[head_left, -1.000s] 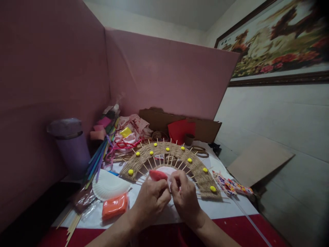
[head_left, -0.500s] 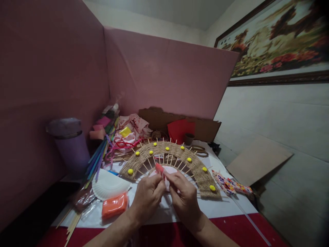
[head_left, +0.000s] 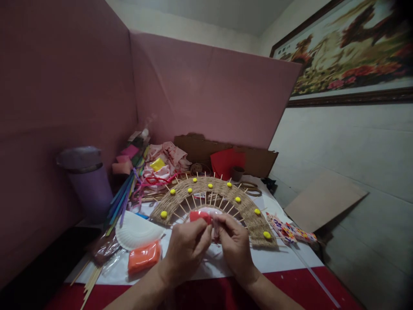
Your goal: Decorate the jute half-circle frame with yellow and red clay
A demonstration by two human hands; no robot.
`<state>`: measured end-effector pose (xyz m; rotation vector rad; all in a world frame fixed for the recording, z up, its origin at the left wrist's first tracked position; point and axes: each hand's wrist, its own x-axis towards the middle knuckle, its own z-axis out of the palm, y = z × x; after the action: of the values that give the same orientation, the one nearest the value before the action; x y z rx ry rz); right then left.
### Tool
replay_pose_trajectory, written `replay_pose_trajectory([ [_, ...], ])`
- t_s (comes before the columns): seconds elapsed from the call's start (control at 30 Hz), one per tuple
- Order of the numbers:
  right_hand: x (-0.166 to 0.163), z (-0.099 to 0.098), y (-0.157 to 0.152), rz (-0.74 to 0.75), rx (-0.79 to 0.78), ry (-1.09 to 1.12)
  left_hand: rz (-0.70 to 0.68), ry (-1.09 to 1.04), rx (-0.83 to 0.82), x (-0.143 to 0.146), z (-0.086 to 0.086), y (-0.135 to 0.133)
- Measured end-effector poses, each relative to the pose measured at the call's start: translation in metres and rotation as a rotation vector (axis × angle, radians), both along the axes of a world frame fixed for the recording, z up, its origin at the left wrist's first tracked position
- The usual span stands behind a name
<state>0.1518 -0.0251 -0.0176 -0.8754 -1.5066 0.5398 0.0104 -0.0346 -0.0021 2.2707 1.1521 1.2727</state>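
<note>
A small red clay packet [head_left: 199,215] in clear plastic is held up in front of the woven arch. My left hand [head_left: 185,247] pinches its lower side with closed fingers. With thumb and fingertips, my right hand [head_left: 237,249] grips the loose clear wrapper end [head_left: 214,221] of the same packet. Behind both hands lies the arch of woven twine [head_left: 211,184] on thin sticks, dotted with several yellow buttons of clay. Left of my left hand rest an orange clay packet [head_left: 144,257] and a folded white paper plate [head_left: 138,232].
At the left stands a purple tumbler [head_left: 88,185], beside coloured pipe cleaners [head_left: 121,202] and pink cloth [head_left: 169,155]. Scissors [head_left: 251,188], a small brown pot [head_left: 237,173] and red sheets [head_left: 224,162] are at the back. Patterned paper [head_left: 287,230] lies right.
The red packet has turned from upright to lying flatter, showing more of its red side. My hands have moved slightly apart, with the clear wrapper end stretched between them.
</note>
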Motion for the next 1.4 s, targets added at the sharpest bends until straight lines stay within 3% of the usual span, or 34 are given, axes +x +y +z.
replay_pose_trajectory([
  [0.13, -0.001, 0.002, 0.002, 0.073, -0.171, 0.248, 0.268, -0.259, 0.071, -0.005, 0.012, 0.007],
  [0.2, -0.001, 0.003, 0.002, 0.104, -0.188, 0.300, 0.289, -0.365, -0.026, -0.006, 0.014, 0.012],
  [0.27, -0.001, 0.003, 0.003, 0.138, -0.190, 0.311, 0.150, -0.515, -0.282, -0.005, 0.012, 0.017],
  [0.33, -0.001, 0.003, 0.003, 0.165, -0.200, 0.311, -0.077, -0.655, -0.574, -0.004, 0.008, 0.019],
  [0.43, -0.002, 0.003, 0.004, 0.206, -0.246, 0.294, -0.259, -0.778, -0.755, -0.003, 0.002, 0.020],
  [0.73, -0.003, 0.003, 0.002, 0.318, -0.306, 0.179, -0.207, -0.817, -0.743, -0.006, -0.001, 0.022],
  [0.9, -0.005, 0.004, -0.001, 0.268, -0.273, 0.208, -0.190, -0.795, -0.701, -0.005, 0.000, 0.022],
  [1.13, -0.004, 0.003, 0.001, 0.231, -0.251, 0.052, -0.183, -0.723, -0.641, -0.006, 0.007, 0.019],
  [1.4, 0.000, 0.003, 0.003, 0.141, -0.097, -0.002, -0.175, -0.745, -0.694, -0.004, 0.004, 0.019],
])
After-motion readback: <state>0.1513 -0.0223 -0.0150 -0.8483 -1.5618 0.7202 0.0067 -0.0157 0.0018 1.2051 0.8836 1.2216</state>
